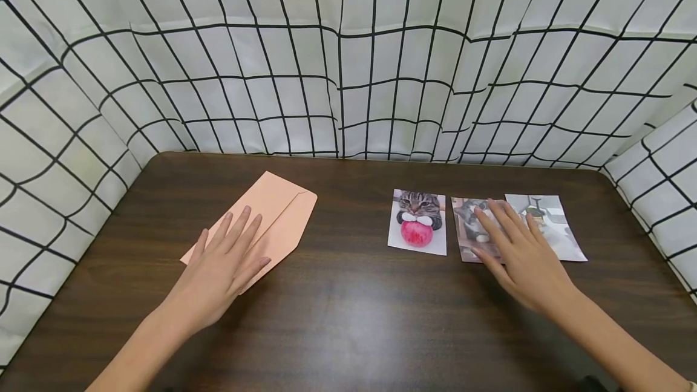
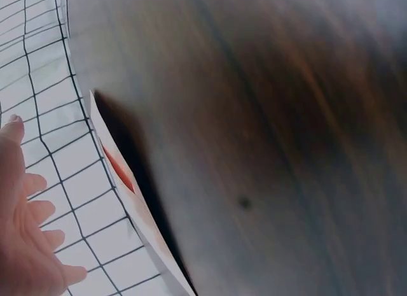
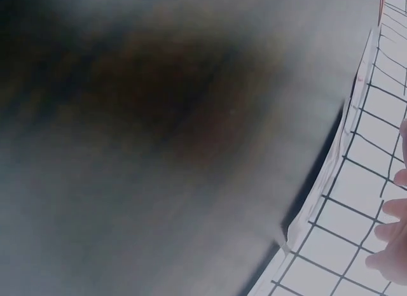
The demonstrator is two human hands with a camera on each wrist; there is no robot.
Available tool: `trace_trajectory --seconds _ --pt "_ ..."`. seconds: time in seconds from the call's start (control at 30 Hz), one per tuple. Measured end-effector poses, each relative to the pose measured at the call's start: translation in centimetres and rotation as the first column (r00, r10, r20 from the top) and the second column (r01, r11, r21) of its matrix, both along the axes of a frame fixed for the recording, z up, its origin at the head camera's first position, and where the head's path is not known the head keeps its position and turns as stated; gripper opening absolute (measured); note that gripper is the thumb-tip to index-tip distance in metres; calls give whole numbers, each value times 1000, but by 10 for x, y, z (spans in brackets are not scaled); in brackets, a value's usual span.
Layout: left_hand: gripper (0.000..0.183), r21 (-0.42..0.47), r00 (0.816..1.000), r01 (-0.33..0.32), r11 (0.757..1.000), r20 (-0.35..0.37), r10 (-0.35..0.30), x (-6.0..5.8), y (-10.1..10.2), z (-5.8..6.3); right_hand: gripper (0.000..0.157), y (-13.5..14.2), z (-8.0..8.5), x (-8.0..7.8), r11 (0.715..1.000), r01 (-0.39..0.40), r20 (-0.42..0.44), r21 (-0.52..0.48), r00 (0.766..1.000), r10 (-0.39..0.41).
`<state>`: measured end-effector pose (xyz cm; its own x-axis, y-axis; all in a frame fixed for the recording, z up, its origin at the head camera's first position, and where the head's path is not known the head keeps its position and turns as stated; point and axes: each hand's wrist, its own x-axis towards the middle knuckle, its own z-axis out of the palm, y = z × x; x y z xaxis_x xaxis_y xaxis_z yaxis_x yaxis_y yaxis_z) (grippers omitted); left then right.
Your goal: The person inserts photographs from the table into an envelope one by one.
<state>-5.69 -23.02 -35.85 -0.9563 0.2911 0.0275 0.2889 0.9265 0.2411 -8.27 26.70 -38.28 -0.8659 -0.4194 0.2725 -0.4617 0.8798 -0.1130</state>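
Note:
A peach envelope lies slanted on the left part of the table. Over its near half my left hand is spread palm down, with fingers fairly straight. In the left wrist view a gap shows between this hand and the envelope's edge. On the right lie three photo prints: a cat with a pink ball, a grey cat partly covered by my fingers, and a whitish scene. Above the latter two my right hand is spread, holding nothing.
The dark wood table has rounded far corners. White cloth with a black grid hangs along its back and both sides. A small dark object shows at the bottom right edge.

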Motion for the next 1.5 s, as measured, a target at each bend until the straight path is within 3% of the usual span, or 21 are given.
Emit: trace_trajectory --seconds 0.33,0.7,0.93,1.27,1.5 --pt "74 -16 1000 3 1000 -12 -4 -9 -12 -1 74 -9 2 -19 1000 5 90 12 996 -6" --pt "78 59 999 8 998 40 -10 -20 -29 -9 69 -12 -2 -42 999 -35 140 5 990 34" --pt "80 119 998 -4 993 64 -3 -26 -37 -12 61 -16 -3 -56 1000 -14 183 11 983 12" --pt "82 157 996 -20 987 84 6 -32 -47 -15 48 -19 -4 -72 996 -45 102 -76 993 52" --pt "80 159 993 -55 986 110 38 -36 -52 -19 39 -24 -4 -82 991 -38 111 -130 992 52"
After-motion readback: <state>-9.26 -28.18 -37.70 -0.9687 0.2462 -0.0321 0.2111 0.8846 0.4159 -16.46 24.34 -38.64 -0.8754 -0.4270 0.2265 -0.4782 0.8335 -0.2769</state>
